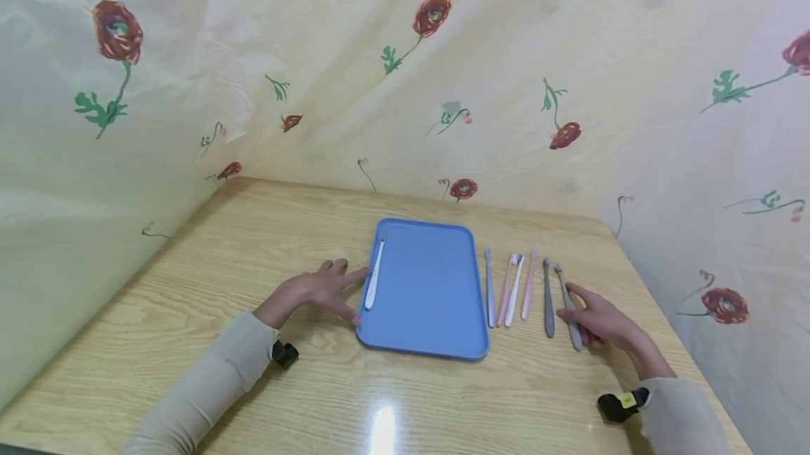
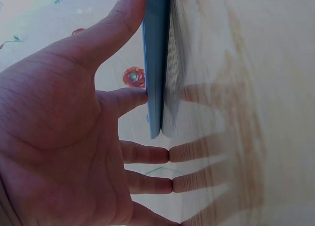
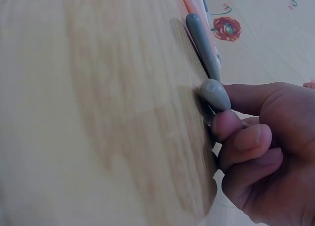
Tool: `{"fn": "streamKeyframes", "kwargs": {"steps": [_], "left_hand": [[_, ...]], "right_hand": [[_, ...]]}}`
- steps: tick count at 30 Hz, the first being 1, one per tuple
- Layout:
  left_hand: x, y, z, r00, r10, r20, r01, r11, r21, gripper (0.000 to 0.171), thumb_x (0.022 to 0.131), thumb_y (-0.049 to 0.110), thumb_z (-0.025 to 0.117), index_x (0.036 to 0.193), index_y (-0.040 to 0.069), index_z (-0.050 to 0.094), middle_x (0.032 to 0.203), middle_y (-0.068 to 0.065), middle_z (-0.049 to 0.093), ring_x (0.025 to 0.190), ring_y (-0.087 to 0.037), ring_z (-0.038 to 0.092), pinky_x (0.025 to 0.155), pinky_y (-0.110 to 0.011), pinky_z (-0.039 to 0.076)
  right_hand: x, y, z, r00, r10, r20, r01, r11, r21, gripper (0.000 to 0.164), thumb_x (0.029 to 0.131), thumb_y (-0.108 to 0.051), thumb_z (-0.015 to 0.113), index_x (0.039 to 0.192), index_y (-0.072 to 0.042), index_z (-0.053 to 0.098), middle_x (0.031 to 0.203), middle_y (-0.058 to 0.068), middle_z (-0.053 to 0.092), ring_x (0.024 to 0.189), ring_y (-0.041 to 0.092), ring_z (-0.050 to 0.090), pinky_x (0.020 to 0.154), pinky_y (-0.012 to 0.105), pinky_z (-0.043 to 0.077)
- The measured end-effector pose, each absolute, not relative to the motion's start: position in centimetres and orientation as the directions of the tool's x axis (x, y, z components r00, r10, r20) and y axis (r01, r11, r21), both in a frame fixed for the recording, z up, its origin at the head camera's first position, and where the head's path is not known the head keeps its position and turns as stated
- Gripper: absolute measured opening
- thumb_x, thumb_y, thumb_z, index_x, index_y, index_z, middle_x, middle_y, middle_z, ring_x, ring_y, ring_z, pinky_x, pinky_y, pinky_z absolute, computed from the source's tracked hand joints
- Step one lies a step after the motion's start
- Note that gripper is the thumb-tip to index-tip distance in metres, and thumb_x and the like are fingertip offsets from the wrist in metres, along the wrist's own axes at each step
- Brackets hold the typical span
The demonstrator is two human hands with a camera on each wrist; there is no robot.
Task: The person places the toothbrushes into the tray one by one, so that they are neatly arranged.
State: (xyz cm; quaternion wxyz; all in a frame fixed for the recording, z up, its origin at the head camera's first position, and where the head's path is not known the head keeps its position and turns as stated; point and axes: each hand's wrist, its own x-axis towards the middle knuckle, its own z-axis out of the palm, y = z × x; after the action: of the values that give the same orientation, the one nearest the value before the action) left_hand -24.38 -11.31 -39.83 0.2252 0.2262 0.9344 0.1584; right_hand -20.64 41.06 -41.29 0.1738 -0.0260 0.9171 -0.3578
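Observation:
A blue rectangular tray (image 1: 430, 293) lies on the table with one white toothbrush (image 1: 375, 280) along its left side. My left hand (image 1: 324, 291) spreads its fingers beside the tray; thumb and index finger touch the left rim, while the other fingertips rest on the tabletop in the left wrist view. At the right end of a toothbrush row, my right hand (image 1: 601, 320) pinches a grey toothbrush (image 3: 215, 94) by its handle between thumb and fingers. Close by on its left lies a darker grey toothbrush (image 1: 548, 307).
Right of the tray lie a blue toothbrush (image 1: 490, 290), a pink toothbrush (image 1: 506, 293), a white toothbrush (image 1: 515, 293) and another pink toothbrush (image 1: 528, 290), roughly parallel. A flowered cloth (image 1: 405, 124) hangs behind and beside the wooden table (image 1: 304, 399).

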Motion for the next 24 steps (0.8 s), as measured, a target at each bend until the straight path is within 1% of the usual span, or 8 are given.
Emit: {"fn": "streamKeyframes", "kwargs": {"steps": [4,8,14,24], "left_hand": [[-24.34,-11.3,-39.79,-0.796,0.492,-0.353,0.349,0.849,0.397,0.108,0.079,0.058,0.077,0.162,0.026,0.016,0.165,-0.026,0.01,0.151,-0.048,0.014,0.104,-0.074,0.035],[-24.38,-11.4,-39.84,-0.795,0.493,-0.354,0.349,0.848,0.399,0.108,0.079,0.059,0.077,0.162,0.026,0.016,0.166,-0.026,0.009,0.151,-0.048,0.014,0.103,-0.074,0.035],[-24.35,-11.48,-39.89,-0.792,0.5,-0.35,0.352,0.843,0.407,0.108,0.078,0.058,0.078,0.162,0.026,0.017,0.164,-0.026,0.012,0.149,-0.047,0.017,0.103,-0.071,0.037],[-24.41,-11.46,-39.97,-0.8,0.488,-0.348,0.339,0.848,0.408,0.108,0.077,0.06,0.078,0.162,0.029,0.018,0.165,-0.025,0.013,0.15,-0.047,0.017,0.103,-0.072,0.036]], "right_hand": [[-20.65,41.07,-41.27,-0.938,-0.181,-0.294,0.07,0.735,-0.675,0.081,0.102,-0.022,0.055,0.156,0.011,0.005,0.052,-0.003,0.051,0.043,0.01,0.045,0.041,0.026,0.04],[-20.76,41.15,-41.22,-0.936,-0.179,-0.303,0.079,0.732,-0.677,0.08,0.102,-0.022,0.055,0.156,0.01,0.005,0.052,-0.003,0.051,0.043,0.008,0.045,0.041,0.025,0.039],[-20.7,41.16,-41.11,-0.936,-0.184,-0.298,0.08,0.715,-0.694,0.081,0.102,-0.021,0.055,0.155,0.012,0.005,0.053,-0.003,0.051,0.043,0.008,0.045,0.041,0.024,0.039],[-21.01,41.16,-40.63,-0.941,-0.167,-0.294,0.101,0.692,-0.715,0.081,0.103,-0.023,0.053,0.156,0.009,0.002,0.053,-0.004,0.052,0.044,0.007,0.045,0.041,0.023,0.038]]}}
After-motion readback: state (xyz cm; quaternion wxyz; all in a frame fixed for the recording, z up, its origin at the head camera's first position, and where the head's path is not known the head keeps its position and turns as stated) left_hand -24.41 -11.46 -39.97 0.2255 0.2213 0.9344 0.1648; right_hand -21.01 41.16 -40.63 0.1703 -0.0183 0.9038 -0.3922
